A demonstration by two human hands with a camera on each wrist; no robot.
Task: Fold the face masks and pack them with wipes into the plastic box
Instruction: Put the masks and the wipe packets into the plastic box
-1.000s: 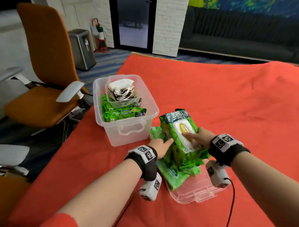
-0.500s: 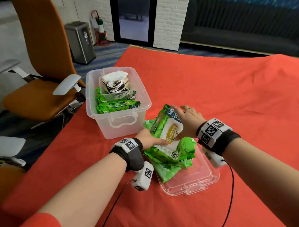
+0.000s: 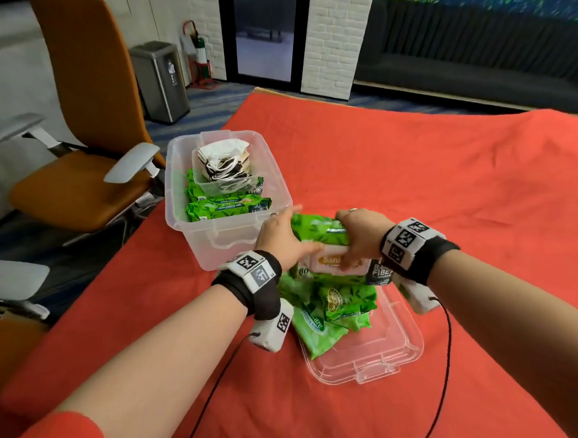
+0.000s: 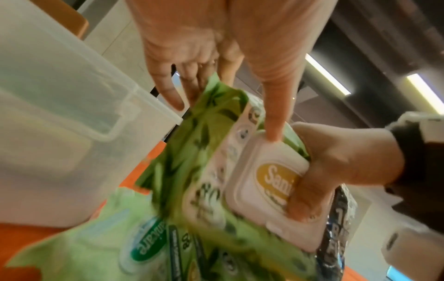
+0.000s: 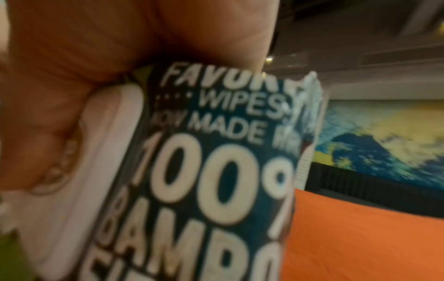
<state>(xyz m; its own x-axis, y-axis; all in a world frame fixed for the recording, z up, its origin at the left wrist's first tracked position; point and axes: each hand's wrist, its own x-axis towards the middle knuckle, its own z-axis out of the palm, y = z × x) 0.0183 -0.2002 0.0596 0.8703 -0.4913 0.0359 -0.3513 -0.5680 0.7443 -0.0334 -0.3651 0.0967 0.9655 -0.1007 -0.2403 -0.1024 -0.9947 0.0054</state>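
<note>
A: So both hands are gripping that wipes pack (image 3: pixel 318 237)?

B: Yep, right hand (image 3: pixel 359 237) is clenching its end, left hand (image 3: pixel 283 240) is pinching the other, just beside the plastic box (image 3: pixel 229 244), above the lid (image 3: pixel 379 357).

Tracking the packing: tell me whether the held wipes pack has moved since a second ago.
Yes. The wipes pack has risen off the pile, tipped onto its side, nearer the plastic box.
</note>
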